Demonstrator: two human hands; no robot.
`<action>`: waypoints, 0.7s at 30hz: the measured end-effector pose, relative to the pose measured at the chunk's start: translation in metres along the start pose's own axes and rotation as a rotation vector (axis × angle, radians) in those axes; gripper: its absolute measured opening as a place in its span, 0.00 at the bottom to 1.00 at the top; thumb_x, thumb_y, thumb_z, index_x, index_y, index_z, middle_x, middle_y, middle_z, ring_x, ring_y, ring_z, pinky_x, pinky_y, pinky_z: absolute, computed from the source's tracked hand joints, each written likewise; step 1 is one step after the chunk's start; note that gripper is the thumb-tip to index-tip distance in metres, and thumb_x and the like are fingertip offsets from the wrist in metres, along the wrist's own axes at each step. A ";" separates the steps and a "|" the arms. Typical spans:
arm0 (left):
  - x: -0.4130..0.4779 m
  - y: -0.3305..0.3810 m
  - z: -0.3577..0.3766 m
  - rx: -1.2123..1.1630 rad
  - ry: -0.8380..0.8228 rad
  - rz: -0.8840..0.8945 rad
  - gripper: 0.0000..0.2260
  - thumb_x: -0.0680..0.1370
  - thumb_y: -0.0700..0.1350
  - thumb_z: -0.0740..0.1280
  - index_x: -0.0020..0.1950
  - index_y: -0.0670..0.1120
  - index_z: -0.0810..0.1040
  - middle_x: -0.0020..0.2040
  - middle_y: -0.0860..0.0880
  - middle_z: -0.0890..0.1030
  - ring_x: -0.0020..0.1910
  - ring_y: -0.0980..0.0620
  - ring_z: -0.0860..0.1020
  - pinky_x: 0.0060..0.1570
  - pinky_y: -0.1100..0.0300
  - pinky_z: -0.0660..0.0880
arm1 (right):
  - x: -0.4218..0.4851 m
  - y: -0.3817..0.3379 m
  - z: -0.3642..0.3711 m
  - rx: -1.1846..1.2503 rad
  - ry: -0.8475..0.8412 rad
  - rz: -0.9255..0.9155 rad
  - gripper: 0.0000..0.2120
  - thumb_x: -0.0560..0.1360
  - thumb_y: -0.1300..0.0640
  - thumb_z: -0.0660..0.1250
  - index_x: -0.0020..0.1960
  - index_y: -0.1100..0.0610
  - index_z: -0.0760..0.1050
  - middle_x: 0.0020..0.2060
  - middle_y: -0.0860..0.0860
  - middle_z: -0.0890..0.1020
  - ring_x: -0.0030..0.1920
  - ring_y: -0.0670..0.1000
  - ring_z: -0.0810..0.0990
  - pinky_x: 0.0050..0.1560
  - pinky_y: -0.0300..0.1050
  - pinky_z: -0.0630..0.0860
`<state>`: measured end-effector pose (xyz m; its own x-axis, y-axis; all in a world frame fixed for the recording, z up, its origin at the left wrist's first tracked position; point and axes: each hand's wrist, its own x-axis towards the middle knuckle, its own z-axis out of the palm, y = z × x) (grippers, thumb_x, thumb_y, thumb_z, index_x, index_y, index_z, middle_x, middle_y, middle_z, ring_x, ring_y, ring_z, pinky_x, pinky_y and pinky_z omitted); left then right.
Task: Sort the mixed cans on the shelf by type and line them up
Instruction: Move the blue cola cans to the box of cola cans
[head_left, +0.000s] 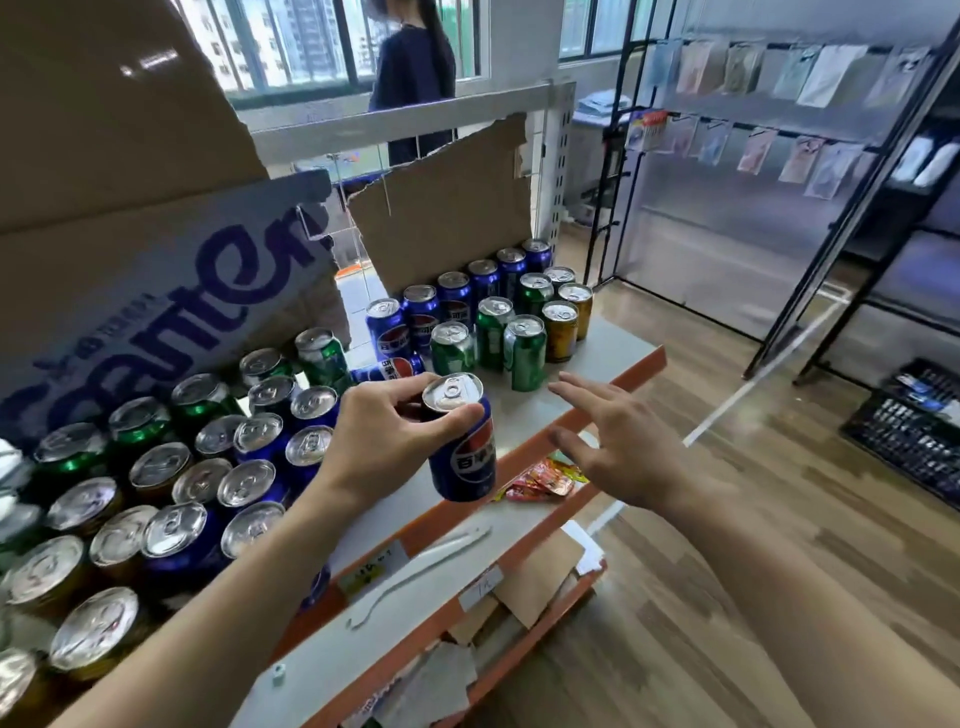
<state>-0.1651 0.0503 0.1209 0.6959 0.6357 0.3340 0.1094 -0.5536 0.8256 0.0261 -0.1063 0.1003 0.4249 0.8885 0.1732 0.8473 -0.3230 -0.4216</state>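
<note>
left hand (379, 441): clamped round the upper part of a blue can (467, 457), thumb across the front just under the rim, fingers curled behind.
blue can: upright with a slight tilt, lifted clear of the shelf (602, 348), above its orange front edge and in front of the sorted rows.
right hand (623, 452): fingers spread and straight, holding nothing, just to the right of the blue can without touching it.
sorted rows: back line of blue cans (454, 293), then green cans (493, 327), then gold cans (561, 325), all standing at the shelf's far right.
mixed cans (208, 467): crowded together on the left of the shelf, beside the left forearm.
lying can (389, 368): blue, on its side behind the left hand, partly covered by the knuckles.
hard to make out: mixed cans seen mostly as silver tops, bodies hidden by neighbours, several cut off at the left edge; gold labels too blurred to read.
cardboard box (130, 208): large, behind the mixed cans, cut off at the top and left.
</note>
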 end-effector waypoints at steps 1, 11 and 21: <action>0.006 -0.003 0.001 -0.011 0.008 -0.007 0.11 0.70 0.47 0.79 0.40 0.63 0.81 0.38 0.64 0.84 0.44 0.61 0.83 0.44 0.61 0.81 | 0.005 0.003 0.001 -0.002 -0.004 0.001 0.28 0.79 0.48 0.66 0.76 0.51 0.65 0.75 0.47 0.67 0.75 0.48 0.63 0.69 0.35 0.53; 0.079 -0.044 0.029 -0.021 0.023 -0.076 0.15 0.70 0.49 0.79 0.55 0.48 0.86 0.45 0.56 0.86 0.46 0.61 0.84 0.47 0.57 0.82 | 0.081 0.022 -0.001 -0.030 -0.059 0.005 0.29 0.79 0.46 0.65 0.77 0.51 0.63 0.76 0.47 0.65 0.76 0.47 0.61 0.75 0.45 0.57; 0.112 -0.066 0.068 0.025 0.073 -0.154 0.12 0.70 0.49 0.79 0.51 0.49 0.86 0.43 0.56 0.86 0.44 0.60 0.83 0.46 0.56 0.81 | 0.135 0.061 0.000 -0.066 -0.065 -0.054 0.27 0.79 0.45 0.64 0.76 0.48 0.64 0.78 0.47 0.61 0.78 0.49 0.56 0.76 0.58 0.55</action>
<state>-0.0462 0.1215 0.0734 0.6161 0.7510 0.2377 0.2286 -0.4592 0.8584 0.1346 -0.0062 0.0979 0.3584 0.9238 0.1345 0.8883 -0.2931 -0.3537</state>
